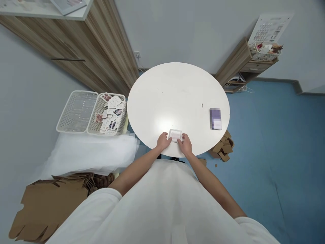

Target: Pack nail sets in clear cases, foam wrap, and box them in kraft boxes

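Note:
A small, flat, pale rectangular packet (175, 135) lies at the near edge of the round white table, with a lighter rim and a faint pinkish middle. My left hand (164, 141) grips its left side, thumb at the lower left corner. On the opposite side my right hand (185, 144) holds it the same way, thumb on the lower right corner and fingers curled. What the packet contains cannot be made out.
The white table (175, 91) carries a purple-and-white box (215, 118), partly pixelated, at its right. Left of it stand an open white basket (108, 115) of printed cards, clear plastic sheets (91, 149) and flattened cardboard (56, 200). Cardboard pieces (223, 147) sit on the floor at right.

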Motion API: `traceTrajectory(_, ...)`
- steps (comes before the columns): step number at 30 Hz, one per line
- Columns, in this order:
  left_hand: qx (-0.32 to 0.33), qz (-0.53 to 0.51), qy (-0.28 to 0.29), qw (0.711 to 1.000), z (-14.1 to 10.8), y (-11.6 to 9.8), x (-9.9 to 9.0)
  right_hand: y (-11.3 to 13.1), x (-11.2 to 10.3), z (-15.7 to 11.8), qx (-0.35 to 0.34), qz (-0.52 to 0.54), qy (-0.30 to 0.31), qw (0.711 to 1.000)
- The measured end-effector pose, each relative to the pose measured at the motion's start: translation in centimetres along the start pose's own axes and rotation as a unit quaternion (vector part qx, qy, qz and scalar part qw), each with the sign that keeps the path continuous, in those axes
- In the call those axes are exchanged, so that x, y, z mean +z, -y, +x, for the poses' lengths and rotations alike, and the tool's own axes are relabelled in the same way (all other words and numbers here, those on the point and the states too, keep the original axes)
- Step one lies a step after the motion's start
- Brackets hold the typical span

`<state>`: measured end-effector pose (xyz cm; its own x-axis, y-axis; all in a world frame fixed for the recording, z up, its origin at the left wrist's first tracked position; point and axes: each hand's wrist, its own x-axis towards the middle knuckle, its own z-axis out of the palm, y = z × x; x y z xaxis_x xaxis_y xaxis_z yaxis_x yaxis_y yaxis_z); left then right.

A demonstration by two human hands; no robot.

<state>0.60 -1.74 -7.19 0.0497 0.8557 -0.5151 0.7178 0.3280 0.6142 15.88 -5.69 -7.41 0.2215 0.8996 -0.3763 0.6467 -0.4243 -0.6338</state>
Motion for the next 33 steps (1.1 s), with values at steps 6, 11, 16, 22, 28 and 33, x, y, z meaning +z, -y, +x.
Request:
traceTrajectory(6,0.003,-0.022,0.038,0.999,0.4,0.4,-0.1,0.6,0.9,0.1,-0.02,-0.011,-0.021,1.0)
traceTrajectory(11,0.017,-0.037,0.039,0.998,1.4,0.2,-0.3,1.3,1.1,0.3,0.044,0.051,-0.054,0.996)
traceTrajectory(16,0.027,-0.069,0.022,0.997,1.7,0.7,-0.7,1.7,1.4,0.4,0.095,0.097,-0.082,0.987)
traceTrajectory(22,0.032,-0.087,0.049,0.995,2.0,1.3,-1.6,2.1,2.2,-0.1,0.131,0.108,-0.116,0.979)
traceTrajectory(28,0.039,-0.059,0.089,0.993,2.6,1.1,-2.2,2.7,2.3,-0.2,0.125,0.106,-0.114,0.98)
traceTrajectory(33,0.054,-0.079,0.024,0.995,3.6,2.1,-5.1,5.8,3.2,1.7,0.06,0.155,-0.095,0.982)
